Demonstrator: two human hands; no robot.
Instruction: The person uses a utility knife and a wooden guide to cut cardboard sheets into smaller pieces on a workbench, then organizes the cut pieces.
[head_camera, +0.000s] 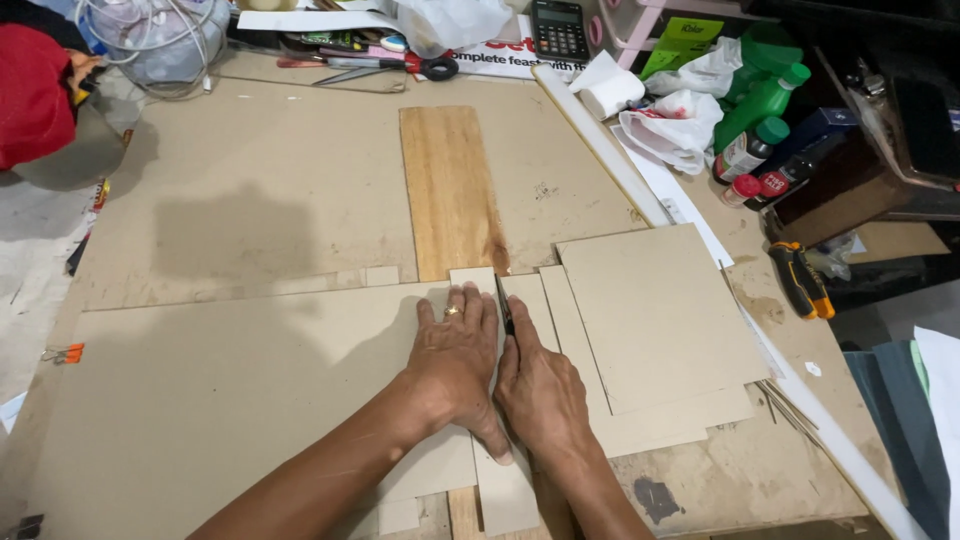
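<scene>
While our two hands meet at the near middle of the desk (250, 190), the biggest thing beneath them is the large greyboard sheet (200, 400), spreading out to the left of our left hand. Beyond the fingertips a wooden plank (450, 190) runs away from us as a cutting base. To the right of our right hand lies a stack of cut greyboard squares (655, 320), and past it a long white straightedge (610, 150) slants across the desk.

Our left hand (455, 360) lies spread flat, palm down, gripping nothing but pressing a narrow greyboard strip (500, 480) against the plank. Our right hand (540, 395), just beside it and touching it, is closed around a small cutter (505, 310), whose dark blade points away from us along the strip's right edge.

To cut well here, we judge that the flat hand should keep firm, even weight on the board so it cannot creep, with fingertips clear of the blade's path. The cutter ought to be drawn in light, steady passes over the plank rather than forced through at once.

Farther right of the right hand, an orange-handled tool (800, 280) lies well apart.
</scene>
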